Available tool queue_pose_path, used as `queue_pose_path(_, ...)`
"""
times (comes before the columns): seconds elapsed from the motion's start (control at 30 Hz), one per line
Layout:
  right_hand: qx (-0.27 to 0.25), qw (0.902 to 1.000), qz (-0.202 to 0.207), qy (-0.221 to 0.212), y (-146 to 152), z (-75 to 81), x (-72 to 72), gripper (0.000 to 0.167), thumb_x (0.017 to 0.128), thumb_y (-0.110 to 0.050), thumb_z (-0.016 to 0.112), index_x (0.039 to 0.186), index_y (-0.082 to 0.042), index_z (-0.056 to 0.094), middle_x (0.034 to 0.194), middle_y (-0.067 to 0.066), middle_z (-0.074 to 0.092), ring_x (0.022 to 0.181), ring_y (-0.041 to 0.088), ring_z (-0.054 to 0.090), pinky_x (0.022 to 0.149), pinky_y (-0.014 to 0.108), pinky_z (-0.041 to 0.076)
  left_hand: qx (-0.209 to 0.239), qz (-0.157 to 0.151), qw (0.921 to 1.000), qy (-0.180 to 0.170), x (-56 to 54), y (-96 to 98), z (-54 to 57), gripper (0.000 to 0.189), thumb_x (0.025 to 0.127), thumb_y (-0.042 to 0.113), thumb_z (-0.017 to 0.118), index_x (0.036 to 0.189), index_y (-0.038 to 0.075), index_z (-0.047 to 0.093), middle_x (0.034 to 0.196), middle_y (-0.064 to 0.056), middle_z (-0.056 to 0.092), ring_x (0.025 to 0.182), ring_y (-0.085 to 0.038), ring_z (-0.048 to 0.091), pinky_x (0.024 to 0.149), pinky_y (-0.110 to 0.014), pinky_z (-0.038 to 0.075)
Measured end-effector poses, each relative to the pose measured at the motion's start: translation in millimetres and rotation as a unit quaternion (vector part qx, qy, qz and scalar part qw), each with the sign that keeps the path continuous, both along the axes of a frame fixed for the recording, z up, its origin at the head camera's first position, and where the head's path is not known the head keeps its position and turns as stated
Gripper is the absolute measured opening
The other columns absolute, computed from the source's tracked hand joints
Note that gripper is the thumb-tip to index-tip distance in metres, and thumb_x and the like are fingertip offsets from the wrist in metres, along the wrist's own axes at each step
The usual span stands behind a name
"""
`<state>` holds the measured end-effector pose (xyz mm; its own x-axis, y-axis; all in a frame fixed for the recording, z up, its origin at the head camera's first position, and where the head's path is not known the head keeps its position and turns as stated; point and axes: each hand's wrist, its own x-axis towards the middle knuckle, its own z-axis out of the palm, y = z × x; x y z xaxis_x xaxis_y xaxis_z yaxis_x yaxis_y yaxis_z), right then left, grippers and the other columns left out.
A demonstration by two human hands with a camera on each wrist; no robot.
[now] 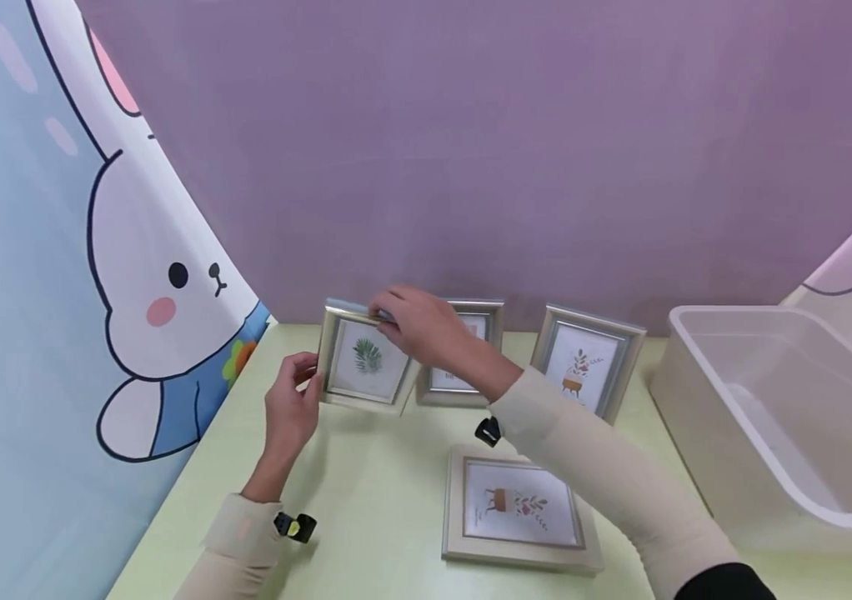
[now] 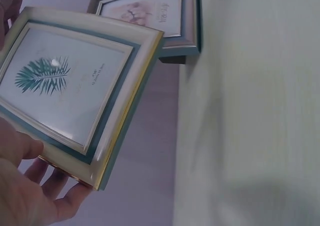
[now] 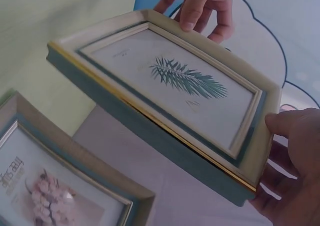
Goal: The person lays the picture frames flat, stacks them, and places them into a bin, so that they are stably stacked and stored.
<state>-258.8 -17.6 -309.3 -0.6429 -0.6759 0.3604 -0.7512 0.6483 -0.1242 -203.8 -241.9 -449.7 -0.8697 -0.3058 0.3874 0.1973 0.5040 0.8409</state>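
Observation:
A gold-edged picture frame (image 1: 366, 358) with a green palm leaf print is held by both hands over the back left of the table. My left hand (image 1: 293, 404) grips its left side, thumb on the front and fingers behind. At the top right corner my right hand (image 1: 426, 329) pinches the rim. In the left wrist view the palm leaf frame (image 2: 65, 81) is tilted and off the table. Just right of it stands a silver frame (image 1: 497, 321) with a pink flower print, partly hidden by my right hand; the right wrist view shows this flower frame (image 3: 95, 171) close by.
Another silver frame (image 1: 624, 375) with a potted plant print stands at the back right. A cream frame (image 1: 519, 560) lies face up near the front, partly under my right forearm. A white plastic bin (image 1: 719, 425) stands on the right. A purple backdrop (image 1: 471, 150) rises behind the table.

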Motion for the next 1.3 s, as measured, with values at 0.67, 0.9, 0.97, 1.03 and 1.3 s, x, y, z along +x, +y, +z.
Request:
queue_pose_path(0.67,-0.048,0.9973,0.016,-0.053,88.9,-23.4,17.1,0.070,0.096,-0.010,0.067,0.157,-0.028,0.037,0.125,0.008,0.065,0.090,0.019,0.061,0.067,0.031,0.055,-0.212,-0.063,0.9683,0.116,-1.8,37.0,33.7,0.024,0.097,0.001,0.063,0.120,0.007,0.067,0.115,-0.014,0.070,0.107,-0.030,0.068,0.090,-0.049,0.058)
queue_pose_path(0.9,-0.072,0.9957,0.023,-0.055,112.8,-35.3,22.7,0.076,0.095,-0.007,0.067,0.160,-0.025,0.032,0.134,0.011,0.063,0.092,0.019,0.062,0.071,0.032,0.057,-0.262,-0.073,0.9503,0.151,-4.4,53.8,43.2,0.023,0.096,0.000,0.065,0.116,0.011,0.070,0.113,-0.011,0.072,0.100,-0.031,0.068,0.078,-0.049,0.057)
queue_pose_path(0.97,-0.076,0.9955,0.023,-0.052,119.5,-39.5,24.9,0.076,0.095,-0.006,0.067,0.160,-0.022,0.031,0.129,0.010,0.064,0.086,0.015,0.063,0.068,0.027,0.057,-0.278,-0.070,0.9435,0.167,-4.5,59.4,45.5,0.023,0.095,0.000,0.066,0.114,0.013,0.071,0.112,-0.009,0.073,0.096,-0.031,0.069,0.070,-0.048,0.054)
queue_pose_path(1.03,-0.088,0.9942,0.024,-0.057,125.5,-43.5,27.3,0.077,0.094,-0.004,0.067,0.160,-0.020,0.032,0.121,0.009,0.065,0.082,0.013,0.062,0.065,0.020,0.056,-0.295,-0.066,0.9352,0.185,-4.7,64.7,47.4,0.023,0.094,0.000,0.067,0.112,0.015,0.071,0.110,-0.007,0.074,0.093,-0.031,0.069,0.063,-0.046,0.051)
queue_pose_path(1.3,-0.154,0.9820,-0.008,-0.109,145.0,-61.7,37.8,0.080,0.092,-0.001,0.069,0.160,-0.020,0.031,0.129,0.011,0.063,0.099,0.023,0.070,0.069,0.017,0.059,-0.344,-0.052,0.9115,0.219,-4.1,86.3,56.7,0.029,0.091,-0.004,0.066,0.106,0.020,0.073,0.106,-0.005,0.075,0.095,-0.029,0.071,0.063,-0.045,0.047)
